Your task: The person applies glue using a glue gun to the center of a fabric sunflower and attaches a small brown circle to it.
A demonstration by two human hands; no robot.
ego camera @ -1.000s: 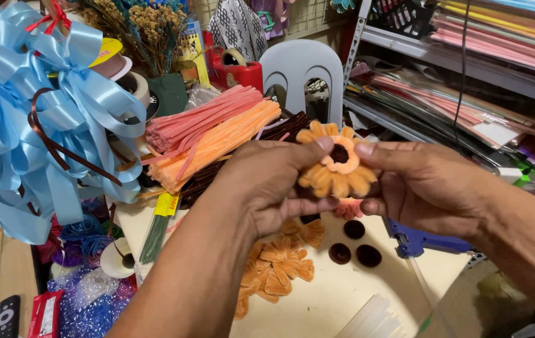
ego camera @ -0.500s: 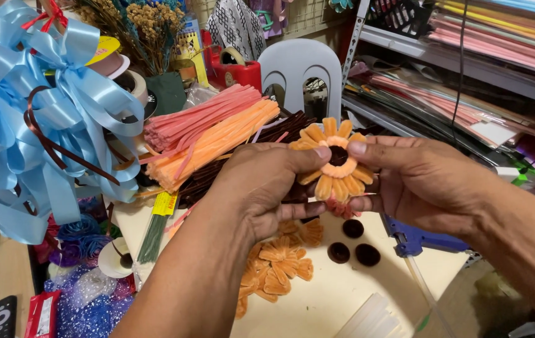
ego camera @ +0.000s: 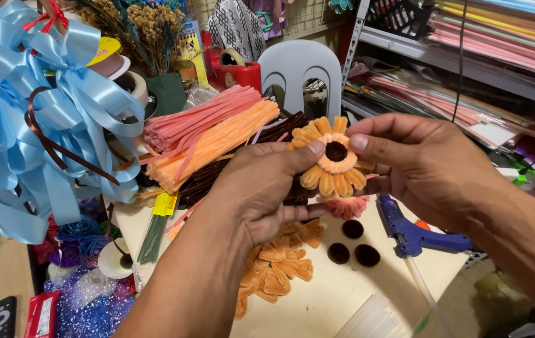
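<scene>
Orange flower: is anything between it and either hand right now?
Nothing visible. Both hands already hold the orange pipe-cleaner flower: the left hand pinches its left edge with the thumb, and the right hand presses a thumb beside its dark brown centre.

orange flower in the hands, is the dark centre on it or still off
On. The orange flower has a dark centre seated inside its ring of petals, held between left hand and right hand. Whether it is glued, cannot tell.

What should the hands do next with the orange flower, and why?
Probably press the dark brown center down firmly. Both the left hand and right hand hold the orange flower with thumbs right at its center, and a blue glue gun lies beside them on the table, so it may be freshly glued.
</scene>
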